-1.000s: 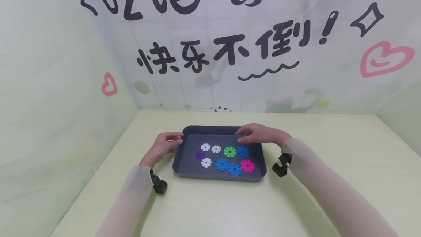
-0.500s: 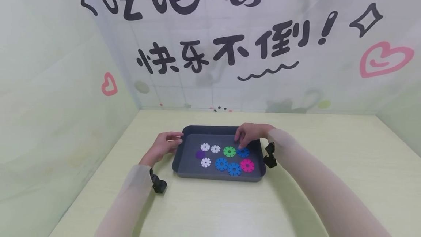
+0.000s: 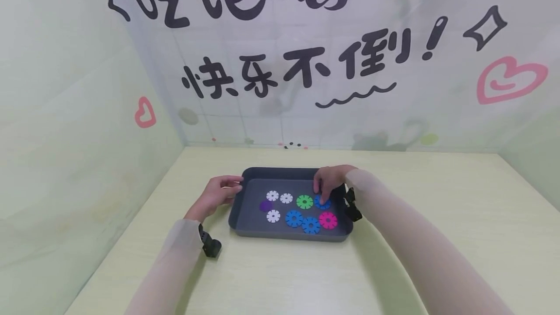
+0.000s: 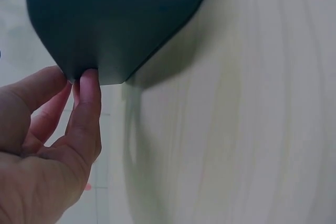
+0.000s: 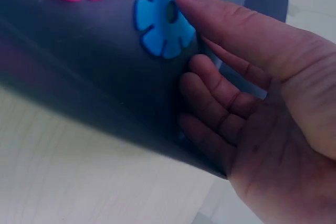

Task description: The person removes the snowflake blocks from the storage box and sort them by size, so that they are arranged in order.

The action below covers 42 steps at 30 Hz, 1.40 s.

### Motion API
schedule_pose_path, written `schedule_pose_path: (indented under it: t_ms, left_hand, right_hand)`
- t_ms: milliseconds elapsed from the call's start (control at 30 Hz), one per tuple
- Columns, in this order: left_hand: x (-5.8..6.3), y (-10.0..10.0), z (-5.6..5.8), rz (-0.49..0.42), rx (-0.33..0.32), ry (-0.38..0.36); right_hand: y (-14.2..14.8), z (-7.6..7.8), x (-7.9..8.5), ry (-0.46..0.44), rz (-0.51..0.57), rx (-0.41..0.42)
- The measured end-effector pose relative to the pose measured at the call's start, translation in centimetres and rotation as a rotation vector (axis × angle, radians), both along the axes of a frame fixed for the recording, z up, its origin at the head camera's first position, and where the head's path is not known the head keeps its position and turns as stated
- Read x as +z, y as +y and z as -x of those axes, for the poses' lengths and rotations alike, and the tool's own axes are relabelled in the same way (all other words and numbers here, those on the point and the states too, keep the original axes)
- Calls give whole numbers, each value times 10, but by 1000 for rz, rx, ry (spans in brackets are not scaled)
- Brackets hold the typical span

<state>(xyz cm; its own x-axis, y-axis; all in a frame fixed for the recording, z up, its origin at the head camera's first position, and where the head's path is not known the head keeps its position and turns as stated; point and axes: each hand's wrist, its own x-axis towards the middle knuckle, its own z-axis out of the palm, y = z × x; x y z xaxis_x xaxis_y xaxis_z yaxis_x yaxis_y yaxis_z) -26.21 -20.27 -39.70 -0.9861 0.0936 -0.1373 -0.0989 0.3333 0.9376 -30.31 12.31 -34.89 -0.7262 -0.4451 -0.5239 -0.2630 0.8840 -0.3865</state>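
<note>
In the head view, a dark grey tray [image 3: 262,232] lies on the table, holding notched interlocking toy discs. At its left end, my left hand [image 3: 214,195] pinches the rim between thumb and fingers; the left wrist view shows these fingertips [image 4: 90,77] at the tray's edge. My right hand [image 3: 330,180] reaches into the tray's right side. Its thumb lies on a blue disc [image 5: 157,19], with the index finger partly hidden behind the thumb and the other fingers curled below. Left of that disc is a green disc [image 3: 304,202], and a pink disc [image 3: 328,220] lies nearer me.
Two more blue discs, one at the front [image 3: 294,218], overlap near the tray's front middle. Several white discs, one nearest me [image 3: 273,216], and a purple disc [image 3: 266,206] lie to the left. A printed backdrop [image 3: 271,120] stands behind the pale table [image 3: 280,276].
My right hand has moved from the tray's back right down to the blue disc, its thumb now on it. The left hand stays at the rim.
</note>
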Motion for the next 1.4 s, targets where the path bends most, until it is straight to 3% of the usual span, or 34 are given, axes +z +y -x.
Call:
schedule_pose_path:
  t_ms: [367, 633, 833, 1000, 1200, 1400]
  left_hand:
    - [-2, -4, -1, -13, 0, 8]
    - [-2, -5, -1, -14, -6, -6]
    - [-1, -3, 0, -6, -12, -3]
    - [-1, -3, 2, 2, -19, -5]
    - [0, -1, 2, 0, -21, 2]
    - [-1, -3, 0, 2, -27, 5]
  right_hand:
    - [-5, -1, -9, 56, -14, 37]
    - [-4, -3, -8, 47, -12, 27]
    - [4, -2, -3, 6, 144, -16]
    - [19, -3, 14, -6, 291, -24]
    - [52, -10, 32, 39, 298, -28]
    - [88, -24, 31, 57, 347, -35]
